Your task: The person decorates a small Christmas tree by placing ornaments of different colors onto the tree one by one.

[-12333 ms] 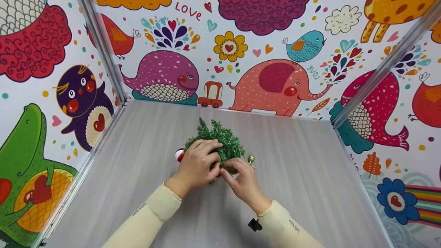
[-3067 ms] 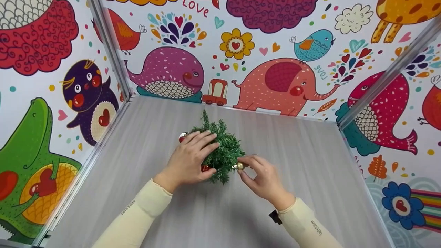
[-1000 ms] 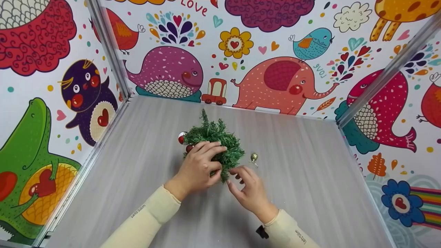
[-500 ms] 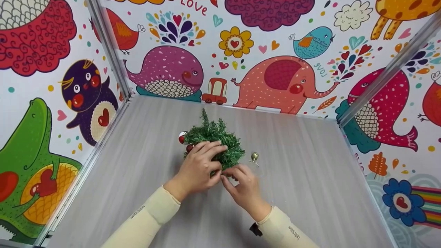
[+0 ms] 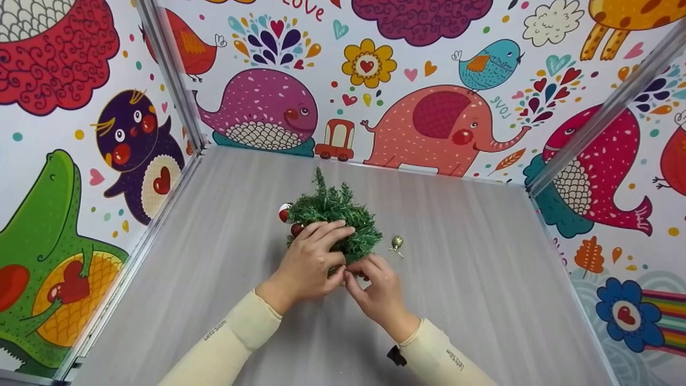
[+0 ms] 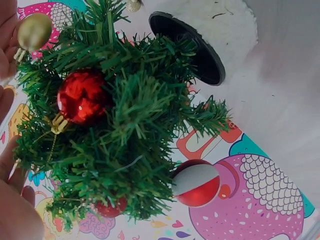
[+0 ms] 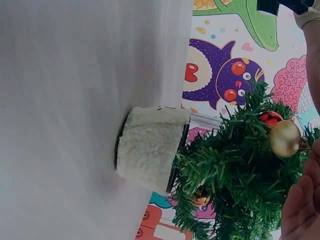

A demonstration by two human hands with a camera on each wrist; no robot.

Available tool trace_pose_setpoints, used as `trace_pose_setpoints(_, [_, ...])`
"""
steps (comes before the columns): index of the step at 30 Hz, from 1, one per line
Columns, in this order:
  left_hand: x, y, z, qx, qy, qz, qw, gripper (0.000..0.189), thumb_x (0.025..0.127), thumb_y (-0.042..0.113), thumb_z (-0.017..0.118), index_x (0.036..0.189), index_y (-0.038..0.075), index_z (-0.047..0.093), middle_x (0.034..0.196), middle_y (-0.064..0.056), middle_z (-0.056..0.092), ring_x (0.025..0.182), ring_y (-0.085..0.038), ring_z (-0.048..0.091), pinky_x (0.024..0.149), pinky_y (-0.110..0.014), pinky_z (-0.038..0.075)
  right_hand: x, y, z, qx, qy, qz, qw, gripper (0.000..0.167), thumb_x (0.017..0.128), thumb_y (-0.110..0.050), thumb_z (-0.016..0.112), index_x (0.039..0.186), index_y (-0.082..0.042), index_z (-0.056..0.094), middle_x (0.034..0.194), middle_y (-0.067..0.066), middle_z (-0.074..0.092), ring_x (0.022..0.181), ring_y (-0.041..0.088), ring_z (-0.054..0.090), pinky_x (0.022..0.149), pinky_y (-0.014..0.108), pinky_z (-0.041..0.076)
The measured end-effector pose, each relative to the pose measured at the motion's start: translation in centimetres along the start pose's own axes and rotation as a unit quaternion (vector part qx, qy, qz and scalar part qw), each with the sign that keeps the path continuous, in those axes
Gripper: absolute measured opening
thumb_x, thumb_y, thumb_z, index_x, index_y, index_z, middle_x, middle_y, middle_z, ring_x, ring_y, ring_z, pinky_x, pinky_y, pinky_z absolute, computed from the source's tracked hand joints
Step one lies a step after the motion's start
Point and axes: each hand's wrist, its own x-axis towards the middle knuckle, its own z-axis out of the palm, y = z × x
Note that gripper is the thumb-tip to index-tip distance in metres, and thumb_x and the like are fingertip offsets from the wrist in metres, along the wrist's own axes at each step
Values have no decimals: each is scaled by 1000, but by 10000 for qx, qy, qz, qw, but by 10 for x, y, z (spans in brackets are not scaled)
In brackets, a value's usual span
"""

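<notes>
A small artificial Christmas tree stands before me. My left hand reaches over its near side, upper fingers on the foliage, thumb and forefinger pinching a branch at the front. My right hand meets it there, thumb and forefinger pinched together. Between the hands a matte gold bauble shows in the wrist views, its cap at my right fingertips; the head view hides it. A shiny red bauble hangs beside it. On the tree's left side are a red-and-white bauble and a dark red one.
The tree's base is wrapped in white fluffy fabric with a dark rim. A glittery gold bauble with a string shows just right of the tree. Cartoon-printed walls enclose the grey table at the back and both sides.
My right hand, earlier holding a gold bauble at the tree's right side, has moved left to my left fingertips. My left hand, spread over the foliage before, now pinches. In the last half second both barely move.
</notes>
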Motion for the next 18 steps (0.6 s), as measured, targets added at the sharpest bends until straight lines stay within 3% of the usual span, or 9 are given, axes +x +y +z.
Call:
trace_pose_setpoints(10, [-6, -1, 0, 800, 213, 905, 9924, 11, 73, 23, 67, 67, 14, 66, 110, -8, 66, 111, -27, 59, 103, -41, 41, -8, 4, 1, 42, -44, -112, 9999, 13, 82, -6, 73, 85, -17, 66, 78, -8, 56, 66, 4, 52, 57, 16, 44])
trace_pose_setpoints(18, [-12, 0, 8, 1060, -51, 972, 9896, 14, 79, 21, 65, 67, 13, 63, 89, -4, 63, 94, -24, 60, 103, -39, 41, -12, 7, 2, -55, 22, -34, 10000, 18, 80, -2, 76, 86, -17, 68, 75, -9, 58, 62, 3, 52, 54, 15, 44])
